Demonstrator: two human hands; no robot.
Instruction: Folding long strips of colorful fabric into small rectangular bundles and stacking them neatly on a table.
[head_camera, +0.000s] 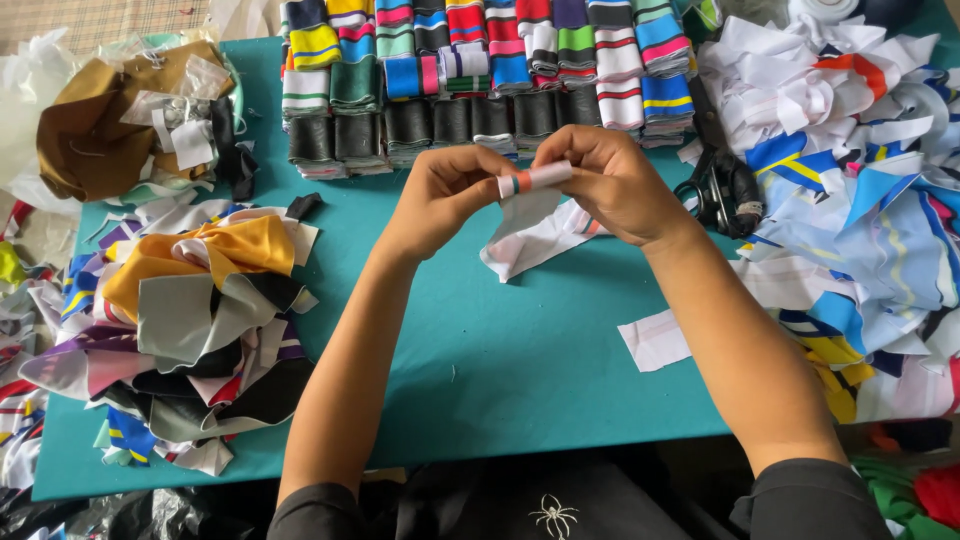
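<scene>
Both my hands are raised over the middle of a teal table (500, 370). Between them I hold a white knit fabric strip (535, 225) with a thin orange and green stripe. Its top end is rolled into a small tube pinched by my left hand (445, 190) and my right hand (610, 180). The loose tail of the strip hangs down and rests on the tabletop below my hands.
Rows of rolled striped fabric bundles (480, 70) line the far edge. Black scissors (720, 190) lie right of my hands. Loose scrap heaps sit at left (200, 320) and right (860, 200). A white scrap (655, 340) lies near my right forearm. Brown cloth (90, 130) sits far left.
</scene>
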